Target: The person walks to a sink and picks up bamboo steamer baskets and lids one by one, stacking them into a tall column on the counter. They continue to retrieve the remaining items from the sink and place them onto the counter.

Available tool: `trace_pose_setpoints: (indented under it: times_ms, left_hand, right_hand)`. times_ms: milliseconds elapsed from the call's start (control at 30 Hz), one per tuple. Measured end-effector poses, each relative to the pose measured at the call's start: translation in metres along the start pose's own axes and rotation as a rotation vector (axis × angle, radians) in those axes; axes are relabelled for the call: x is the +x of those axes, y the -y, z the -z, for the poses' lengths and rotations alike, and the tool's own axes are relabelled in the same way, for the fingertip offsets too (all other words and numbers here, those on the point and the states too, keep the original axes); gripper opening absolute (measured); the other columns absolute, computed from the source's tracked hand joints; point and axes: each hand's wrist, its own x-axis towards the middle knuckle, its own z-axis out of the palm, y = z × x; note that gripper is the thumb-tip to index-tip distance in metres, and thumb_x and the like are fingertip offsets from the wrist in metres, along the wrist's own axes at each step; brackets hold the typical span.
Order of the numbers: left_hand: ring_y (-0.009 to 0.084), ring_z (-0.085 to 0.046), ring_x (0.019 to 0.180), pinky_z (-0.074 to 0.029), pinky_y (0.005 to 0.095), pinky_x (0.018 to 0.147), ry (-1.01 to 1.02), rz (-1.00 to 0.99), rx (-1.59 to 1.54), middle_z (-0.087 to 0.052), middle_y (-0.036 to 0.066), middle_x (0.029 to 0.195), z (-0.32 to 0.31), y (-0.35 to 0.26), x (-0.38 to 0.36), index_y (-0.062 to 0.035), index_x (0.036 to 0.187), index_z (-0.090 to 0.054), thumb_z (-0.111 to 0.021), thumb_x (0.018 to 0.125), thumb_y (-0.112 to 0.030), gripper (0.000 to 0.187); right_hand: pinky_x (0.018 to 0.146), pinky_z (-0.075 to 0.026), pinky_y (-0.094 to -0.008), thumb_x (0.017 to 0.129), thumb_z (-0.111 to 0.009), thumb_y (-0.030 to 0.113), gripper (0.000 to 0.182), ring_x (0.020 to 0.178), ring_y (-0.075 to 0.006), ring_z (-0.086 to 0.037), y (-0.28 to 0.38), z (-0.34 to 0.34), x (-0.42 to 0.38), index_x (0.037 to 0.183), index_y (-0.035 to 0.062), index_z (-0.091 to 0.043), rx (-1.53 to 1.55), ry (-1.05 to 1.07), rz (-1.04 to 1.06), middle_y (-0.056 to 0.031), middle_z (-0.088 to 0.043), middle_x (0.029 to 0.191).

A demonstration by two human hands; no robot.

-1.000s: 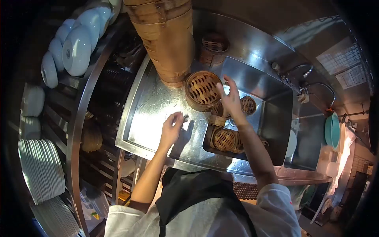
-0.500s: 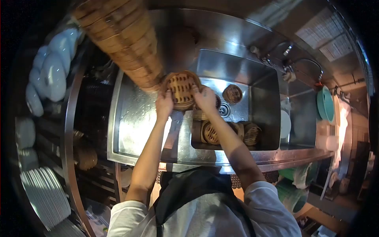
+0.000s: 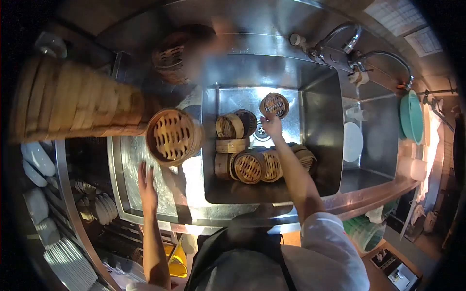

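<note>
Bamboo, small and round, the steamer basket (image 3: 274,105) lies at the far end of the sink (image 3: 320,97) floor with its slatted face up, just beyond the right hand (image 3: 272,127), whose open grip has fingertips at its near rim without closing on it. The left hand (image 3: 146,180) rests spread and empty on the wet worktop (image 3: 131,165), well apart, below a larger steamer basket (image 3: 172,136).

At the right hand's (image 3: 272,125) fingertips, a tan bamboo steamer basket (image 3: 274,105) shows a slatted lattice base, dark gaps between pale strips. Beneath that hand, more golden-brown baskets (image 3: 250,166) with the same lattice lie in a shiny silver steel sink (image 3: 320,102). Just above the left hand (image 3: 145,182), a honey-coloured basket (image 3: 171,136) sits on the glaring silver counter (image 3: 141,165). Far right, a teal bowl (image 3: 411,116).
</note>
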Motion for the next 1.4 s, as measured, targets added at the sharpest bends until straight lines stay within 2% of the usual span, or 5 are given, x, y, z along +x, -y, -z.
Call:
trace_pose_setpoints:
  times_ms: [233,567,800,1200,1400]
  left_hand:
    - [0.0276,-0.039,0.120,-0.031,0.0340,0.099,-0.250,0.259,0.258,-0.038,0.019,0.131,0.037,0.060,-0.149,0.0033,0.131,-0.029,-0.047,0.090,-0.014,0.048]
    - [0.0281,-0.040,0.118,-0.028,0.0383,0.100,-0.195,0.102,0.486,-0.037,0.016,0.133,-0.008,-0.012,-0.123,-0.0021,0.133,-0.031,-0.046,0.091,-0.023,0.050]
    - [0.0266,-0.046,0.113,-0.033,0.0375,0.098,0.018,-0.120,0.259,-0.040,0.017,0.131,-0.029,-0.042,-0.087,0.0033,0.123,-0.042,-0.044,0.091,-0.022,0.041]
    - [0.0272,-0.033,0.124,-0.028,0.0373,0.101,0.846,-0.050,-0.620,-0.033,0.017,0.134,-0.041,-0.140,-0.012,-0.0081,0.138,-0.018,-0.038,0.084,-0.061,0.078]
    - [0.0283,-0.031,0.125,-0.023,0.0360,0.104,0.318,-0.371,-0.515,-0.030,0.021,0.133,-0.036,-0.126,-0.042,0.0026,0.136,-0.008,-0.057,0.084,-0.025,0.077]
  right_hand:
    - [0.097,-0.032,-0.0467,0.066,-0.071,0.033,0.072,0.120,-0.0275,-0.039,-0.100,-0.030,0.054,0.127,0.0132,-0.038,-0.671,0.428,-0.192,-0.0120,-0.045,0.127]
    - [0.092,-0.034,-0.0404,0.082,-0.046,0.017,0.028,0.105,-0.0302,-0.050,-0.166,-0.008,0.018,0.102,0.0044,-0.060,-0.753,0.389,0.323,-0.0145,-0.060,0.102]
    - [0.079,-0.045,-0.0316,0.082,-0.056,0.006,0.026,0.085,-0.0186,-0.056,-0.055,0.103,-0.014,0.107,0.0017,-0.054,0.434,0.538,-0.189,-0.0098,-0.059,0.093]
    - [0.102,-0.026,-0.0426,0.084,-0.058,0.027,0.030,0.125,-0.0319,-0.032,0.237,0.181,-0.142,0.091,-0.0006,-0.064,0.391,0.464,0.706,-0.0189,-0.045,0.125]
    - [0.106,-0.019,-0.0318,0.089,-0.049,0.037,0.067,0.129,-0.0208,-0.026,0.313,0.113,-0.162,0.139,0.0035,-0.020,0.647,0.404,0.181,-0.0108,-0.028,0.140]
